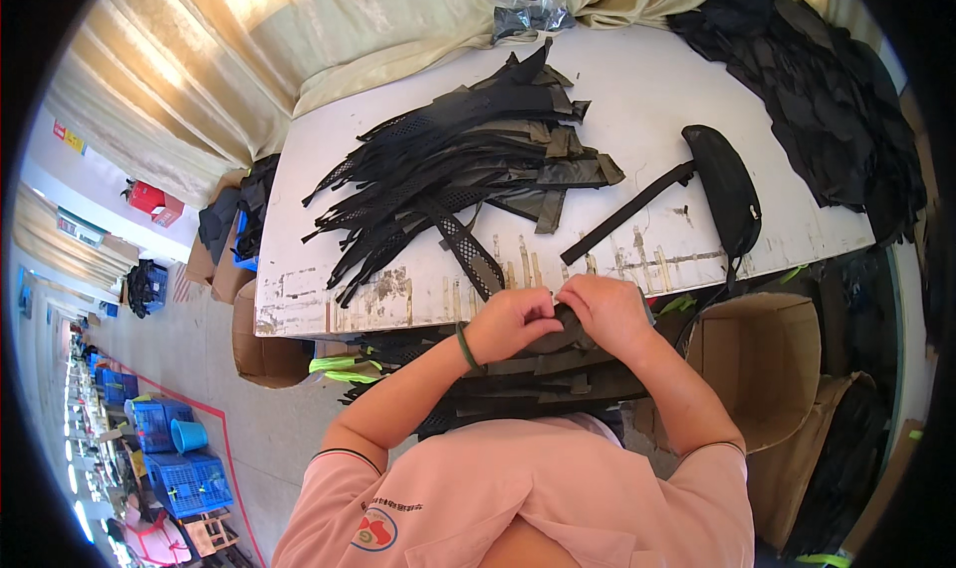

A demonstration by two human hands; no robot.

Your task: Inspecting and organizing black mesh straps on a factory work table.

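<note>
The person works with 2 bare hands close together at the near edge of a white table [637, 80]. The left hand [510, 324] has its fingers curled in, thumb tip drawn close to the forefinger, in what looks like a pinch on a dark fabric piece [566, 337]. The right hand [604, 314] is bent over the same piece, its fingers nearly closed and seemingly gripping its upper edge; the exact contact under those fingertips cannot be told. The piece sits just below the hands, between them and the body, above more black strips [518, 394].

For good handling, the 2 pinches are best kept near each other, so the short span of cloth between them stays flat and under control. The left hand would do well to hold steady while the right makes the small adjustments. Soft cloth like this probably folds or slips if pulled unevenly, so light, even tension seems wise. Keeping the wrists clear of the mesh strip [463, 244] that hangs toward the table's edge should avoid dragging the pile [478, 120] behind it.
</note>
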